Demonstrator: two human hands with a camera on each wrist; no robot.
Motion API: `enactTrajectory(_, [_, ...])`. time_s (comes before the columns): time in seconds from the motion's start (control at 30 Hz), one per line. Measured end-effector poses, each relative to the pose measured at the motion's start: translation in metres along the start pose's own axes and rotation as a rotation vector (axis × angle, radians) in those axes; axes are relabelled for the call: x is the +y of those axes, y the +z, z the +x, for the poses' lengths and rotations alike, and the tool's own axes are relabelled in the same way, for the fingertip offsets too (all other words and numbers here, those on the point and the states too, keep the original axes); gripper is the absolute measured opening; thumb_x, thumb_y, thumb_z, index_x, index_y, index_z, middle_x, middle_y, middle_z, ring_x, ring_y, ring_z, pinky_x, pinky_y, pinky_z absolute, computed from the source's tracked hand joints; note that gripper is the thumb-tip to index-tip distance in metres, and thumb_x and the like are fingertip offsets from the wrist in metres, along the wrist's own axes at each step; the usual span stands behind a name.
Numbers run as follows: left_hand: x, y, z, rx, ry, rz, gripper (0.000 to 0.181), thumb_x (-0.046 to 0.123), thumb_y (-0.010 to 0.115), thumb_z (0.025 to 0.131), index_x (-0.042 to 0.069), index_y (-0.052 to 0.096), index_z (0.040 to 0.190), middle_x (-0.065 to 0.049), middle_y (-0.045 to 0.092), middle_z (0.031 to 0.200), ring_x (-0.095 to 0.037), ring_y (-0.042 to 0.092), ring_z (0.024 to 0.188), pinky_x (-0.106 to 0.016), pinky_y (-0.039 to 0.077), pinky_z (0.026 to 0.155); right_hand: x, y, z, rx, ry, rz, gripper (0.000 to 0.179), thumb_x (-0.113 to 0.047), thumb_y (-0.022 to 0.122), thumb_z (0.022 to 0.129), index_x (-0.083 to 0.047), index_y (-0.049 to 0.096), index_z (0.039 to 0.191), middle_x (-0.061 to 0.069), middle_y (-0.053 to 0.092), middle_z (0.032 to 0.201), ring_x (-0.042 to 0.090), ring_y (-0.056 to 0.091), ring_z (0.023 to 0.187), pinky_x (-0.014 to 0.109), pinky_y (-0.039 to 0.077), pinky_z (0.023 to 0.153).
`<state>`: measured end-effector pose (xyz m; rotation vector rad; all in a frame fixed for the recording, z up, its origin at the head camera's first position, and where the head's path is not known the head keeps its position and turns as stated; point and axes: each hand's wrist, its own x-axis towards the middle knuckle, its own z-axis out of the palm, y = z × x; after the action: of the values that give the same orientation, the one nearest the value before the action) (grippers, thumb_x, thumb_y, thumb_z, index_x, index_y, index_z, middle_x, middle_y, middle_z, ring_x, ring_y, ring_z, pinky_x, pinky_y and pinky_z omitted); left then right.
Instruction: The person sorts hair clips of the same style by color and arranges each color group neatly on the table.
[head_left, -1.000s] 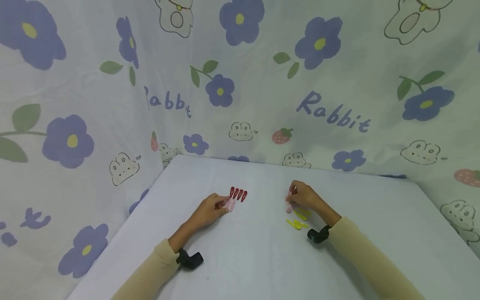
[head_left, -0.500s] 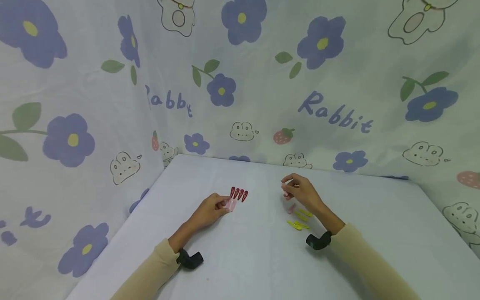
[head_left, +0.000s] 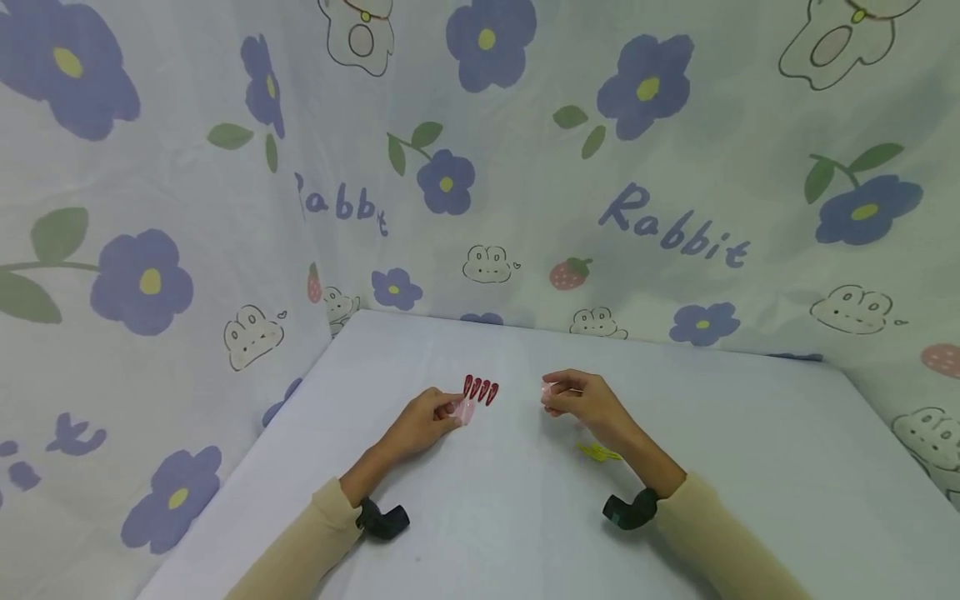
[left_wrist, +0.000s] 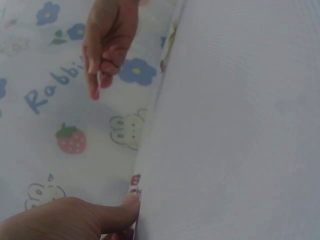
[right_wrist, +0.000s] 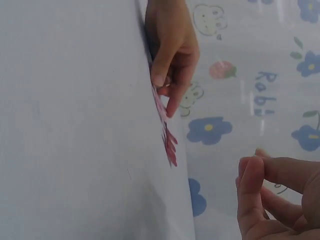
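The left hand (head_left: 420, 423) is pinching pink clips (head_left: 466, 411) just near-side of 4 red clips (head_left: 481, 389); the right hand (head_left: 596, 405) is grasping another pink clip (head_left: 546, 394), yellow clips (head_left: 598, 452) lying nearer.

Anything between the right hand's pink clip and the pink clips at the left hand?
Nothing visible stands between the held clip and the pink clips at the left hand, though the red clips lie close beside that path.

your left hand (head_left: 421, 422) and right hand (head_left: 597, 406) make two, with two beige sleeves (head_left: 296, 546) and two black wrist cameras (head_left: 385, 521). four red clips (head_left: 483, 389) lie at left on one white table (head_left: 495, 533). you cannot count the part-hidden pink clips (head_left: 465, 411) or the yellow clips (head_left: 597, 452) at right.
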<state>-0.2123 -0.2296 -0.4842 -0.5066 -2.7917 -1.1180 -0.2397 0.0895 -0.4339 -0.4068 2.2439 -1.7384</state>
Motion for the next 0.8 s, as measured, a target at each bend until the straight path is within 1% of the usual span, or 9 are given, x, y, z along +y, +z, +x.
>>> enactTrajectory(0.07, [-0.001,0.001,0.000,0.008,-0.002,0.006,0.041,0.012,0.074,0.090,0.003,0.067,0.129,-0.002,0.057,0.090,-0.009,0.052,0.080,-0.022,0.046,0.071,0.000,0.004,-0.002,-0.015,-0.002,0.018,0.051,-0.017,0.076,0.089,-0.001,0.059,0.134,0.010,0.066,0.103,0.035,0.070,0.097,0.035,0.056,0.087])
enactTrajectory(0.17, [-0.001,0.002,0.001,0.011,-0.008,0.006,0.040,0.012,0.074,0.090,0.004,0.067,0.128,-0.002,0.058,0.091,-0.009,0.052,0.080,-0.023,0.046,0.071,-0.001,0.010,-0.007,-0.032,-0.036,0.015,0.054,-0.016,0.078,0.086,-0.001,0.059,0.134,0.012,0.065,0.106,0.026,0.071,0.092,0.028,0.055,0.086])
enactTrajectory(0.23, [0.000,0.003,0.001,0.010,-0.006,0.004,0.040,0.012,0.074,0.090,0.004,0.067,0.128,-0.002,0.058,0.091,-0.009,0.052,0.081,-0.023,0.046,0.071,0.000,0.015,-0.010,-0.030,-0.071,-0.005,0.054,-0.016,0.079,0.085,-0.003,0.060,0.134,0.013,0.065,0.108,0.021,0.070,0.090,0.025,0.055,0.084])
enactTrajectory(0.3, [0.001,0.004,0.001,0.007,-0.003,0.005,0.041,0.012,0.074,0.089,0.003,0.067,0.128,-0.002,0.058,0.091,-0.010,0.052,0.080,-0.023,0.046,0.071,0.000,0.019,-0.014,-0.024,-0.107,-0.047,0.052,-0.015,0.079,0.086,-0.005,0.061,0.133,0.014,0.064,0.110,0.018,0.070,0.089,0.024,0.055,0.081])
enactTrajectory(0.43, [0.001,0.004,0.000,0.013,-0.001,0.008,0.041,0.011,0.075,0.088,0.003,0.067,0.127,-0.002,0.058,0.088,-0.009,0.052,0.079,-0.023,0.046,0.071,-0.001,0.028,-0.017,-0.021,-0.160,-0.099,0.051,-0.013,0.078,0.087,-0.007,0.060,0.134,0.015,0.063,0.113,0.018,0.070,0.091,0.023,0.057,0.076])
enactTrajectory(0.6, [0.001,0.003,0.001,0.019,-0.006,0.014,0.041,0.010,0.076,0.088,0.003,0.068,0.127,-0.002,0.058,0.089,-0.009,0.053,0.080,-0.023,0.046,0.072,-0.002,0.037,-0.016,-0.030,-0.161,-0.117,0.053,-0.010,0.078,0.086,-0.004,0.060,0.135,0.013,0.064,0.112,0.017,0.071,0.089,0.022,0.056,0.072])
enactTrajectory(0.8, [0.000,0.001,0.002,0.012,-0.008,0.017,0.042,0.010,0.075,0.088,0.004,0.067,0.129,-0.003,0.058,0.090,-0.010,0.052,0.080,-0.023,0.046,0.072,-0.002,0.043,-0.013,-0.075,-0.166,-0.129,0.055,-0.009,0.078,0.086,0.000,0.058,0.135,0.015,0.065,0.114,0.016,0.069,0.090,0.021,0.054,0.071])
